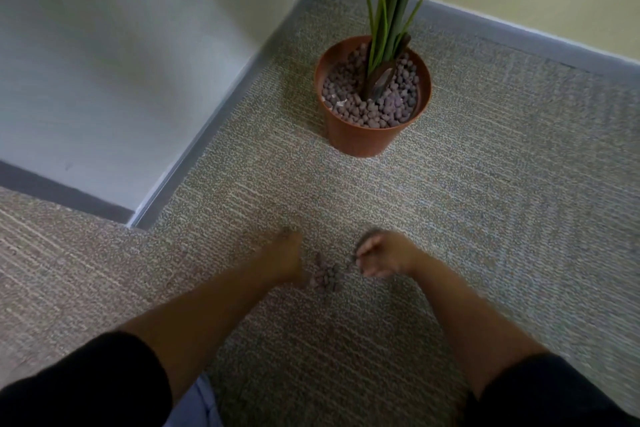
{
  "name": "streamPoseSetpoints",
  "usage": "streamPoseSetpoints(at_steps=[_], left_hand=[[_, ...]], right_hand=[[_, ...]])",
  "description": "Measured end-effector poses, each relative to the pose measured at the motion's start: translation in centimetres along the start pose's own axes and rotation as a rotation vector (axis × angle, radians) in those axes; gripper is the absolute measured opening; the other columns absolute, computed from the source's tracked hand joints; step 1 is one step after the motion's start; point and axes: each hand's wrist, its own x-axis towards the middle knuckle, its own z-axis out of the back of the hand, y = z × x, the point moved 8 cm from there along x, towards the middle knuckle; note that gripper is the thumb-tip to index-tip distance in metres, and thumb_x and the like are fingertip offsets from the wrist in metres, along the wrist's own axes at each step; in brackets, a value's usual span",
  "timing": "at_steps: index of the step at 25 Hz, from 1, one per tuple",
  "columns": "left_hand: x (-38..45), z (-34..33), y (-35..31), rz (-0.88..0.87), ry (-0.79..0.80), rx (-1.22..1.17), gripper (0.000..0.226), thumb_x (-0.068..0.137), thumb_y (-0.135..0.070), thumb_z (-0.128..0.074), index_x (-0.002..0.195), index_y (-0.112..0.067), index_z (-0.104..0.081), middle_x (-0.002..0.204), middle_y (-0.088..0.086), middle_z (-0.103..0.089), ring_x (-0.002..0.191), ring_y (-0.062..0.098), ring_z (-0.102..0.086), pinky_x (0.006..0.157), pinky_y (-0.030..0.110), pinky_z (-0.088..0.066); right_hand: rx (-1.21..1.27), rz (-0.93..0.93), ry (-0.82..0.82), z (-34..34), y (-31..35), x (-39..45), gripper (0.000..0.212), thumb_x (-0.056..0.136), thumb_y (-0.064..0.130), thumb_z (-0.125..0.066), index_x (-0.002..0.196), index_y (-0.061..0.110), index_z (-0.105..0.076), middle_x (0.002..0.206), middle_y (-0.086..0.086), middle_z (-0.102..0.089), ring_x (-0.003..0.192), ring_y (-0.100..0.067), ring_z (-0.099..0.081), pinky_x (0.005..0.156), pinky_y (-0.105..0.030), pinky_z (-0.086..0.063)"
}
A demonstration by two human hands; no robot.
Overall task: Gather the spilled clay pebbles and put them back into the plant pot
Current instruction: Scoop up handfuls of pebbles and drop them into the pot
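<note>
A small heap of brownish-purple clay pebbles lies on the carpet between my hands. My left hand is blurred; its edge rests on the carpet just left of the heap, with the fingers reaching down toward the pebbles. My right hand is to the right of the heap, its fingers curled inward, with dark pebbles showing at the fingertips. The terracotta plant pot stands further back, filled with more pebbles around green plant stems.
A white wall corner with a grey skirting board juts in on the left. A yellow wall and its skirting run behind the pot. Speckled grey carpet covers the floor all round. One stray pebble lies by my left hand.
</note>
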Motion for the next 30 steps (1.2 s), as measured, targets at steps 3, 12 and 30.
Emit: streamPoseSetpoints(at_steps=[3,12,30], left_hand=[[-0.9,-3.0,1.3,0.013,0.008,0.116,0.101,0.073,-0.031,-0.075,0.147,-0.008,-0.009,0.145,0.024,-0.031,0.129,0.039,-0.042,0.104,0.041,-0.042],[-1.0,-3.6,0.4,-0.01,-0.157,0.124,0.078,0.079,-0.023,-0.067,0.141,-0.016,-0.021,0.135,0.018,-0.038,0.115,0.039,-0.054,0.093,0.044,-0.049],[-0.6,-2.5,-2.5,-0.216,-0.264,-0.039,0.041,0.081,-0.014,-0.061,0.118,-0.011,-0.045,0.122,0.013,-0.04,0.102,0.034,-0.056,0.088,0.041,-0.048]], right_hand=[[-0.301,0.17,-0.086,-2.5,-1.2,0.1,0.029,0.071,0.014,-0.08,0.094,0.013,-0.062,0.066,0.007,-0.058,0.058,-0.007,-0.055,0.058,-0.017,-0.043],[-0.539,0.294,-0.116,-3.7,-0.5,-0.4,0.059,0.066,0.024,-0.081,0.116,0.016,-0.052,0.099,-0.004,-0.054,0.089,-0.019,-0.055,0.076,-0.022,-0.039],[-0.563,0.286,-0.362,-5.2,0.9,-1.4,0.042,0.085,0.015,-0.057,0.125,0.015,-0.045,0.124,-0.014,-0.043,0.101,-0.035,-0.059,0.085,-0.036,-0.05]])
